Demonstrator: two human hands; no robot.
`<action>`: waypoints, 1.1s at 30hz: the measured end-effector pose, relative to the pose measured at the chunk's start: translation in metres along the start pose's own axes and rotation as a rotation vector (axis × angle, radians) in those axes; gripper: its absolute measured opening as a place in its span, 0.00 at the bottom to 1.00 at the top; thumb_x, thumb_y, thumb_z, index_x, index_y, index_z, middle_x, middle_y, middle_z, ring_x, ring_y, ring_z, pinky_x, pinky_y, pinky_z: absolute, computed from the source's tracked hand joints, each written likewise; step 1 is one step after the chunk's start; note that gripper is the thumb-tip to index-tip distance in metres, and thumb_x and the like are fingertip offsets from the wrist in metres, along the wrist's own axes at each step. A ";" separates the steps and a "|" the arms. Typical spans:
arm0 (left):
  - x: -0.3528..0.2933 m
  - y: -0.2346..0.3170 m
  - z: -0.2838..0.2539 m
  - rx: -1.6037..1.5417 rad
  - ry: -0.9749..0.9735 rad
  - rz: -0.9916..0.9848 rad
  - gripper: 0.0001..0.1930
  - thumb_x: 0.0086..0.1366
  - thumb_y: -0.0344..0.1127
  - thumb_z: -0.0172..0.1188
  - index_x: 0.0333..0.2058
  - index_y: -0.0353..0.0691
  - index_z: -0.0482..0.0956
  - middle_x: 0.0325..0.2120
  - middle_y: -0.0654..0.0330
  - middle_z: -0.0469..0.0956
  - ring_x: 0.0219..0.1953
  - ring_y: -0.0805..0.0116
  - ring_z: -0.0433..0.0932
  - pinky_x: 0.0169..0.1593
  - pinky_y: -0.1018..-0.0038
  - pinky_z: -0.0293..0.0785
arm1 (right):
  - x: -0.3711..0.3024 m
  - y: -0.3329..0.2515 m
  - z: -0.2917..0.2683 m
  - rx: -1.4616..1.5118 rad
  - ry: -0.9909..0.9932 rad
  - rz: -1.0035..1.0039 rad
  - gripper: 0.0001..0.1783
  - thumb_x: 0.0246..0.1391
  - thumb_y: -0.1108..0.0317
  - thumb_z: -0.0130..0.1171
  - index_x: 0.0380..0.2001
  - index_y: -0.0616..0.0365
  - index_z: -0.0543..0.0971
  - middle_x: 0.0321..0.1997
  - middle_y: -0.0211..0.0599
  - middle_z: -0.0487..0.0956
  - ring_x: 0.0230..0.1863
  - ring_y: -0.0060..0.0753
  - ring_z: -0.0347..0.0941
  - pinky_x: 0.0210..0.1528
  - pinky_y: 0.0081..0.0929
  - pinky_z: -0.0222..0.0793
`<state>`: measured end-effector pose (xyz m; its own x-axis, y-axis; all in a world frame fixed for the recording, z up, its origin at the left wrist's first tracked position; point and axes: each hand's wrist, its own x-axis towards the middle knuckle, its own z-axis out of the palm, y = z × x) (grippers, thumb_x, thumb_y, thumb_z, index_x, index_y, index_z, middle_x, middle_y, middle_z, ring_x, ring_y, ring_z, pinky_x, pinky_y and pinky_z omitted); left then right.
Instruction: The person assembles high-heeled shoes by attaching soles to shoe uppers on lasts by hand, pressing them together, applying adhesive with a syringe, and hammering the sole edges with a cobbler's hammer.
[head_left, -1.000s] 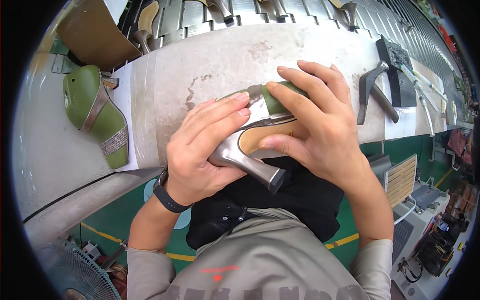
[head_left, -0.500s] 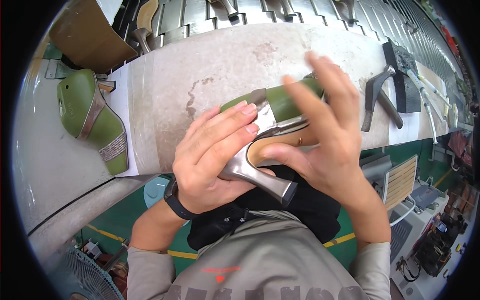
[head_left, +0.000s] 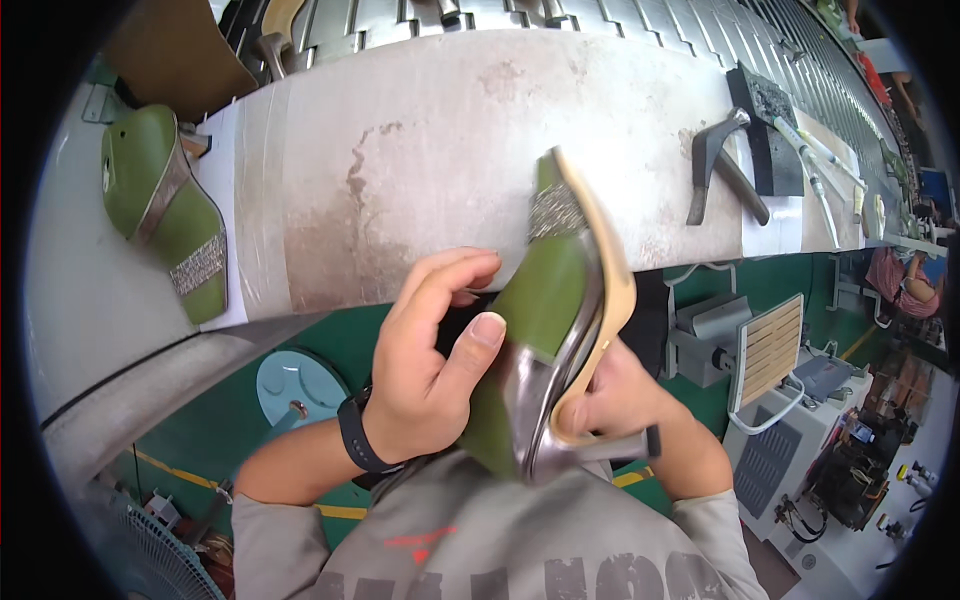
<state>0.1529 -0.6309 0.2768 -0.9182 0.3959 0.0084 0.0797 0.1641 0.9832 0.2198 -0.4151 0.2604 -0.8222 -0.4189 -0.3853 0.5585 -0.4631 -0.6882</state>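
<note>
A green high-heeled sandal is held nearly upright in front of my body, its toe pointing to the bench. It has a glittery toe strap, a shiny silver band, a tan sole and a metallic heel pointing right. My right hand grips it under the arch beside the heel; some of its fingers are hidden behind the shoe. At the sandal's left side is my left hand, thumb and fingers apart; the thumb overlaps the shoe's edge, and whether it touches I cannot tell. A matching sandal lies on the bench at left.
The pale bench spans the front. On its right lie a hammer, a black block and several white pens. Beyond runs a slatted metal conveyor with shoe heels. A blue round stool stands below left.
The sandal has swung from lying slanted with its heel toward me to standing toe-away, heel to the right. My left hand has let go its grip; my right now holds the arch.
</note>
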 end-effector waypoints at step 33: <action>-0.050 0.002 0.017 -0.118 -0.259 -0.274 0.33 0.80 0.58 0.54 0.61 0.27 0.69 0.45 0.44 0.82 0.45 0.49 0.85 0.49 0.62 0.79 | -0.036 0.029 0.000 0.047 -0.019 0.207 0.38 0.56 0.65 0.80 0.64 0.65 0.73 0.53 0.38 0.84 0.52 0.24 0.80 0.55 0.29 0.80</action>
<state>0.2053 -0.6347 0.2748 -0.7702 0.5689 -0.2883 -0.2133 0.1961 0.9571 0.2662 -0.4137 0.2546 -0.6872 -0.5232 -0.5040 0.7204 -0.4014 -0.5656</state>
